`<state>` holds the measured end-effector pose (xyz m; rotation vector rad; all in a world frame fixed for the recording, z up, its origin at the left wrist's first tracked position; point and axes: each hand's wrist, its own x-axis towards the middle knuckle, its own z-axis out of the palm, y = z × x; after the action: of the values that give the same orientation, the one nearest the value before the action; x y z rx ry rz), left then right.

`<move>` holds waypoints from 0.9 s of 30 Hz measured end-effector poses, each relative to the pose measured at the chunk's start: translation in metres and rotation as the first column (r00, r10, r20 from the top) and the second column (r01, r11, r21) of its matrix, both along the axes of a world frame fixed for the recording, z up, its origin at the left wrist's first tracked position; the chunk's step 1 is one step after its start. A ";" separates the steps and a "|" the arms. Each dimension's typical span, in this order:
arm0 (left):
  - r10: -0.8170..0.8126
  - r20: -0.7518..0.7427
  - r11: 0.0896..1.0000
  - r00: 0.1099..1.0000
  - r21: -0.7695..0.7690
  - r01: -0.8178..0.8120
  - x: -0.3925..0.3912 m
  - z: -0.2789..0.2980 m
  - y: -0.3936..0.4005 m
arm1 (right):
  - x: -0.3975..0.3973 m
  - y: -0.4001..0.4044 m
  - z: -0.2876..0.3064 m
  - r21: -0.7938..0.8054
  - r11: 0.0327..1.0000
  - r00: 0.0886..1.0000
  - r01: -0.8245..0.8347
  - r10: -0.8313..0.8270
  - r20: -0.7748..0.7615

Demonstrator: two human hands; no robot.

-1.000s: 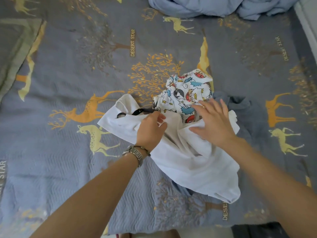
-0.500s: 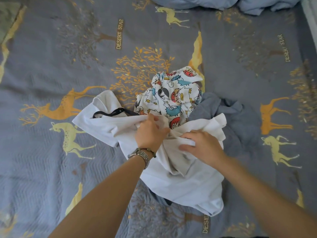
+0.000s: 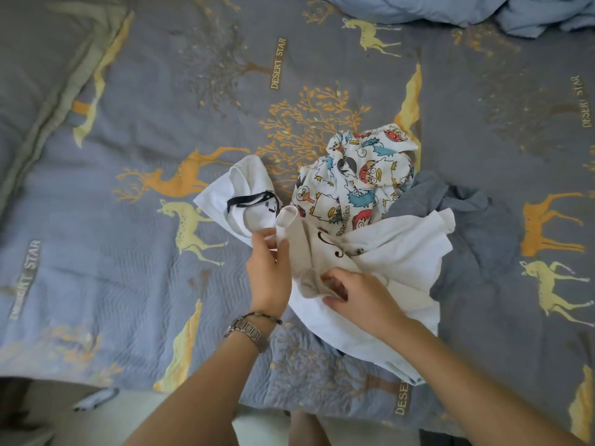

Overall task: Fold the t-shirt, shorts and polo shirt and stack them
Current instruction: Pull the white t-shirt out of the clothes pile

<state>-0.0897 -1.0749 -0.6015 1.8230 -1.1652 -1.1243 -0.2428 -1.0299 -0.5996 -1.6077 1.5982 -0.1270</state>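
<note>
White garment (image 3: 399, 252), crumpled, centre of the bedspread (image 3: 112, 252): soft, light, limp knit, likely to sag and slide once lifted. Best taken at shoulder seams or hem corners. Black-trimmed neck opening at 10 o'clock; small buttons and black script mid-panel.

Left hand (image 3: 269, 278): fingers curled, pinching a raised fold. Right hand (image 3: 357, 296): fingers curled into cloth.

Cartoon-print piece (image 3: 357, 178) at 12 o'clock, touching; grey garment (image 3: 476, 239) at 3 o'clock, partly beneath.
</note>
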 end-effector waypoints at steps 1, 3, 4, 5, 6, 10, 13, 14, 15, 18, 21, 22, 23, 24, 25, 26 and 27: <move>0.045 -0.016 0.999 0.999 0.018 -0.045 0.008 0.000 0.007 | 0.006 0.000 0.002 0.036 0.999 0.999 -0.040 0.040 -0.008; 0.129 -0.031 0.990 0.991 0.059 -0.127 0.024 -0.004 0.022 | 0.014 -0.002 0.006 0.076 0.991 0.994 -0.109 0.110 -0.021; 0.163 -0.031 0.984 0.986 0.083 -0.160 0.032 -0.005 0.028 | 0.018 -0.005 0.010 0.085 0.987 0.990 -0.139 0.141 -0.019; 0.193 -0.034 0.976 0.981 0.105 -0.189 0.039 -0.008 0.034 | 0.020 -0.008 0.014 0.091 0.983 0.987 -0.161 0.163 -0.010; 0.216 -0.045 0.970 0.975 0.121 -0.210 0.045 -0.010 0.039 | 0.023 -0.013 0.019 0.097 0.980 0.984 -0.175 0.176 -0.004; 0.272 -0.084 0.957 0.959 0.123 -0.261 0.063 -0.011 0.053 | 0.030 -0.050 0.039 0.013 0.985 0.984 -0.172 0.173 -0.048; 0.331 -0.056 0.941 0.942 0.091 -0.326 0.080 -0.006 0.061 | 0.041 -0.085 0.045 -0.081 0.975 0.978 -0.205 0.200 -0.065; 0.354 -0.033 0.933 0.935 0.087 -0.350 0.088 -0.005 0.064 | 0.047 -0.097 0.046 -0.105 0.966 0.970 -0.238 0.230 -0.083; 0.375 -0.012 0.924 0.927 0.089 -0.373 0.098 -0.005 0.066 | 0.055 -0.109 0.047 -0.126 0.953 0.959 -0.274 0.262 -0.106; 0.415 0.054 0.902 0.908 0.108 -0.419 0.129 -0.012 0.073 | 0.081 -0.138 0.046 -0.153 0.925 0.934 -0.349 0.328 -0.143; 0.437 0.099 0.884 0.894 0.136 -0.447 0.157 -0.026 0.082 | 0.105 -0.160 0.026 -0.171 0.896 0.906 -0.410 0.378 -0.193; 0.440 0.111 0.879 0.891 0.148 -0.452 0.165 -0.032 0.085 | 0.112 -0.165 0.018 -0.173 0.890 0.899 -0.422 0.388 -0.202; 0.444 0.127 0.873 0.887 0.159 -0.460 0.171 -0.037 0.088 | 0.117 -0.169 0.010 -0.168 0.887 0.895 -0.429 0.394 -0.208; 0.449 0.144 0.867 0.882 0.169 -0.469 0.176 -0.042 0.091 | 0.122 -0.173 0.002 -0.159 0.886 0.891 -0.435 0.399 -0.214; 0.455 0.160 0.860 0.876 0.174 -0.479 0.180 -0.046 0.093 | 0.127 -0.176 -0.006 -0.153 0.884 0.886 -0.442 0.404 -0.227; 0.461 0.173 0.855 0.870 0.175 -0.488 0.183 -0.050 0.094 | 0.130 -0.180 -0.013 -0.149 0.882 0.881 -0.447 0.404 -0.246; 0.465 0.183 0.851 0.866 0.177 -0.494 0.186 -0.053 0.095 | 0.133 -0.184 -0.020 -0.147 0.881 0.876 -0.450 0.403 -0.266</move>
<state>0.0963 -0.9804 -0.6546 2.2270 -0.6033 -0.8667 -0.1099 -1.2135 -0.6192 -2.1695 1.3831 0.1412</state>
